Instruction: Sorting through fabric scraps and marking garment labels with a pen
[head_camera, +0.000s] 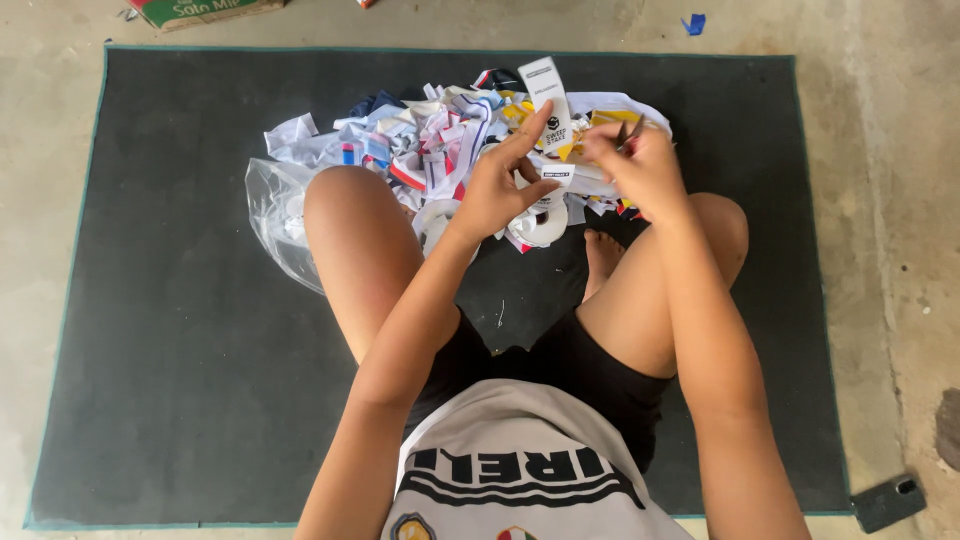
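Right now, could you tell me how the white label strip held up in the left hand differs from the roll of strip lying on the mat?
The label strip stands upright, pinched by the left hand; the roll lies on the dark mat below the hands. The label strip is flat and straight; the roll is wound into a ring. The right hand works at the label strip, not the roll. Both are white with dark print.
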